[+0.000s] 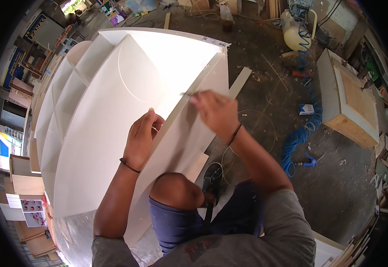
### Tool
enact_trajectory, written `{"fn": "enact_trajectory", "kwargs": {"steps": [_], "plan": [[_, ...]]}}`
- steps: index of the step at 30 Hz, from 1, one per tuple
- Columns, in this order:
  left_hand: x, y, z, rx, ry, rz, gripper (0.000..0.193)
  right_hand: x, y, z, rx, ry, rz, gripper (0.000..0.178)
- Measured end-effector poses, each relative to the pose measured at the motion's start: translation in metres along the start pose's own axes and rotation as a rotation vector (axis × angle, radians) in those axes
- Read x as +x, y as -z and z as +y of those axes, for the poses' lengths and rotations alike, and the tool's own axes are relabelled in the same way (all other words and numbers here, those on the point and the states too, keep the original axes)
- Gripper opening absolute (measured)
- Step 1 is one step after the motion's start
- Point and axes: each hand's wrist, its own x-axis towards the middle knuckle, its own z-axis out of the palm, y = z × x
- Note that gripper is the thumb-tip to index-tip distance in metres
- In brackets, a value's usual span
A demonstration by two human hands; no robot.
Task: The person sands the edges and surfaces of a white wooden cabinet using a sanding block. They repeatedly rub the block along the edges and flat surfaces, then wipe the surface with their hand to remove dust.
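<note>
A large white cabinet (pixel 100 129) with several open compartments lies in front of me, its long edge running toward my knee. My left hand (pixel 141 135) is on the inner side of that edge, thumb raised and fingers curled together; what they hold, if anything, is too small to make out. Over the edge, farther up, my right hand (pixel 217 112) pinches a small thin dark tool (pixel 187 94) with its tip pointing left. Motion blurs this hand and the tool, so its kind cannot be read. A dark band circles each wrist.
A coiled blue air hose (pixel 297 142) with a blue air gun (pixel 310 160) lies on the floor to the right. Beyond it stand a wooden box-like cabinet (pixel 351 100) and a cream compressor tank (pixel 297 38). A pale board (pixel 240 81) and a small box (pixel 306 109) lie nearby.
</note>
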Motion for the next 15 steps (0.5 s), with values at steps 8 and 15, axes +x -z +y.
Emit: {"fn": "enact_trajectory", "kwargs": {"steps": [8, 15], "plan": [[0.003, -0.002, -0.002, 0.017, 0.022, -0.028, 0.051, -0.022, -0.007, -0.018, 0.173, 0.001, 0.016, 0.018], [0.001, -0.002, 0.005, 0.077, -0.025, -0.037, 0.051, 0.008, -0.017, 0.045, -0.019, -0.283, 0.191, 0.018]]}}
